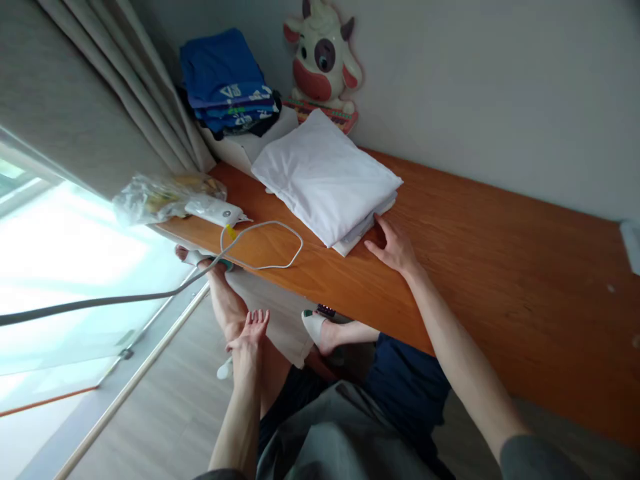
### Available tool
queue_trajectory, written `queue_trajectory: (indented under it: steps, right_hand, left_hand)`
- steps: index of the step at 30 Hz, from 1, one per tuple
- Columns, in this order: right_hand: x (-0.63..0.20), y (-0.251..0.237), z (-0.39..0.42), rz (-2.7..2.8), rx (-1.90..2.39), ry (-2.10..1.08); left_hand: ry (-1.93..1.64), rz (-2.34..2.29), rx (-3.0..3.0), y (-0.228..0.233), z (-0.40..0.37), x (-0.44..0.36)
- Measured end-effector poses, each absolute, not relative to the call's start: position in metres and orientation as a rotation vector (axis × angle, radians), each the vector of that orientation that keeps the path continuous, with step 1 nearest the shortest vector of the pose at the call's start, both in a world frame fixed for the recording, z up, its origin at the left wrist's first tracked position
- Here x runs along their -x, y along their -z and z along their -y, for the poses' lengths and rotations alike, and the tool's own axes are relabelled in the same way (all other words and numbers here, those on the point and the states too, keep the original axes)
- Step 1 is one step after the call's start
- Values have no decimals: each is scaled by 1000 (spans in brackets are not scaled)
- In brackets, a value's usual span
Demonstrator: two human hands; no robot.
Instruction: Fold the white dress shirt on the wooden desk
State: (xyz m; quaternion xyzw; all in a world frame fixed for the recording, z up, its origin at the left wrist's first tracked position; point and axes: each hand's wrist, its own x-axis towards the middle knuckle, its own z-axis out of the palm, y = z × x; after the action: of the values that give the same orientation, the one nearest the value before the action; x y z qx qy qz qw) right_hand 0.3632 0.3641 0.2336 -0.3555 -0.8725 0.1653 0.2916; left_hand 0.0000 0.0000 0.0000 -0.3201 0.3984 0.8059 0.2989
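My right hand (393,245) lies flat on the wooden table (500,280), fingers apart, its fingertips at the near corner of a folded white cloth stack (325,175); it holds nothing. My left hand (249,331) is below the table edge, fingers spread, resting against my raised leg (225,300) and holding nothing. A foot in a white slipper (314,325) shows just beneath the table edge.
A white device (215,211) with a looped white cable (280,257) lies at the table's end beside a crumpled plastic bag (150,197). Folded blue clothes (227,83) and a cow-shaped toy (323,57) stand by the wall. Curtain (100,87) and window (60,267) lie beyond.
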Motion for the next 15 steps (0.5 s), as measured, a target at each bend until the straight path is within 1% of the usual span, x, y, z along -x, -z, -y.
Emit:
queue_trajectory:
  steps: [5, 10, 15]
  right_hand:
    - [-363, -232, -366, 2328, 932, -443]
    - [-363, -232, -365, 2322, 945, -465]
    - [-364, -235, -366, 2313, 924, -516]
  left_hand:
    - [-2130, -1179, 804, -2, 1, 7]
    - [-2039, -1344, 716, -6, 4, 7]
    - [-1962, -1443, 642, 5, -3, 0]
